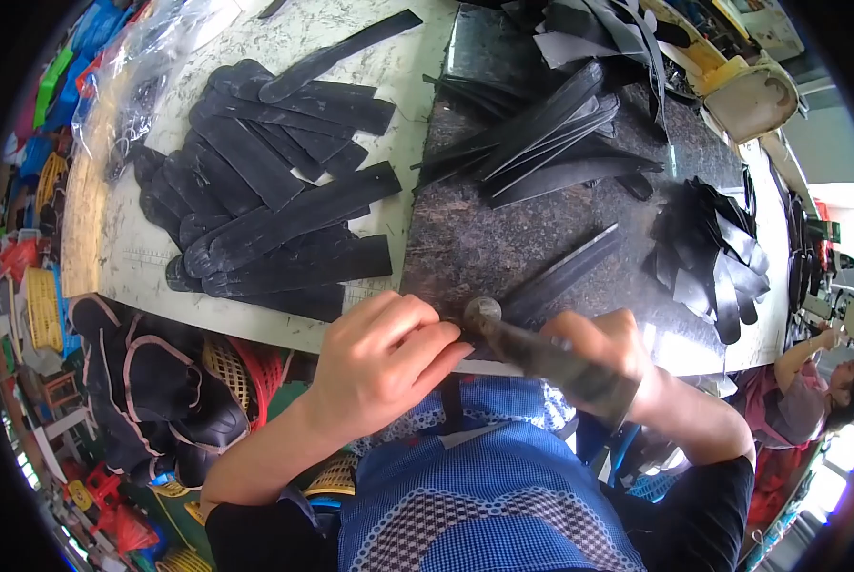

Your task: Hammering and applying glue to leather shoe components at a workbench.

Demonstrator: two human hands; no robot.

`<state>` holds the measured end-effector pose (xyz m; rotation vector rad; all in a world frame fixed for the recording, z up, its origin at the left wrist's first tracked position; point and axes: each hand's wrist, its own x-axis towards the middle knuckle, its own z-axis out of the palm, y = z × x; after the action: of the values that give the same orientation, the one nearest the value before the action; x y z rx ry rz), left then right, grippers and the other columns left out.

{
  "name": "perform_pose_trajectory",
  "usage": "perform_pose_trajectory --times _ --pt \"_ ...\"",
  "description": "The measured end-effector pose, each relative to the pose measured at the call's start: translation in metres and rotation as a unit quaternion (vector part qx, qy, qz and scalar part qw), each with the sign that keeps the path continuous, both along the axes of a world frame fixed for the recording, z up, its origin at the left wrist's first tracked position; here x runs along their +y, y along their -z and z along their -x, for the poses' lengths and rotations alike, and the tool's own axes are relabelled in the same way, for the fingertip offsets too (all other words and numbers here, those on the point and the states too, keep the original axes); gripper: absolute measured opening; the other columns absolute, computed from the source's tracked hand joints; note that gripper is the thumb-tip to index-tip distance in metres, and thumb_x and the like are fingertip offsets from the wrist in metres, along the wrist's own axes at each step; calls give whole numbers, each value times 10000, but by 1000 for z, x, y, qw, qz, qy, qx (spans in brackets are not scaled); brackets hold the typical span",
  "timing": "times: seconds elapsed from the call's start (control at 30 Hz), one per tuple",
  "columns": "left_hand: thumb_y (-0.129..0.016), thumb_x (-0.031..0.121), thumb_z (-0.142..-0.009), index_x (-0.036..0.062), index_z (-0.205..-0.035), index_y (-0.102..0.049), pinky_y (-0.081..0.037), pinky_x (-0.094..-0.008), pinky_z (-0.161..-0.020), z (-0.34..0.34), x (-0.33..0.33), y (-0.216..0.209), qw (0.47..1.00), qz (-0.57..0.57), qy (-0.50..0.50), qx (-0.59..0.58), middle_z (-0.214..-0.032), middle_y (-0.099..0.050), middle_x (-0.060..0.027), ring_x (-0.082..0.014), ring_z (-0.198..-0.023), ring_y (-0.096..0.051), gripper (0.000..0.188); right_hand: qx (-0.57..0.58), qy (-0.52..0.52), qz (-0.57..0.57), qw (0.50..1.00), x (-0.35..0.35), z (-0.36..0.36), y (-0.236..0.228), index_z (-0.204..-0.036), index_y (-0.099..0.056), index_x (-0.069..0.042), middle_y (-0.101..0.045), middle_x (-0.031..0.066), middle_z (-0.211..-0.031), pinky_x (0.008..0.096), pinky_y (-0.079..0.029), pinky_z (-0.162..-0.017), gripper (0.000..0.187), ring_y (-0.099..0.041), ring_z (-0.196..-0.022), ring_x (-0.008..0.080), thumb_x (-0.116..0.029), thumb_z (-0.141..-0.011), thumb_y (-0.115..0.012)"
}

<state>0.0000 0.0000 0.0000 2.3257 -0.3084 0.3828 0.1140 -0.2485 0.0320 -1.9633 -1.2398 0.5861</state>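
Observation:
At the table's front edge, my left hand [381,357] is closed, its thumb and fingertips pinched together on the end of a dark piece that they mostly cover. My right hand [608,348] is wrapped round a hammer. The metal hammer head [551,360] is smeared by motion. Its round face lies just right of my left fingertips, and its wide flat end reaches back over my right wrist. The handle is hidden. Just beyond the hammer, a narrow black strip [565,272] lies on the dark stone slab [460,243].
Overlapping black strips [255,181] cover the left white board [132,267]. More strips [551,133] lie at the slab's back, and a bundle of black pieces [718,253] at its right. A black bag [151,381] sits below left. Another person [789,396] is at the far right.

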Motion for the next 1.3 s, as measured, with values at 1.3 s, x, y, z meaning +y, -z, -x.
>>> perform_pose_trajectory --times 1.3 --pt "-875 67 -680 65 -845 -730 -400 -334 -623 -3 -29 5 994 -5 -93 -55 -802 -624 1 -169 -691 -595 220 -65 19 -11 998 1 3 -13 -949 -566 -8 -608 113 -643 369 -487 -479 228 -650 -530 290 -102 -821 -729"
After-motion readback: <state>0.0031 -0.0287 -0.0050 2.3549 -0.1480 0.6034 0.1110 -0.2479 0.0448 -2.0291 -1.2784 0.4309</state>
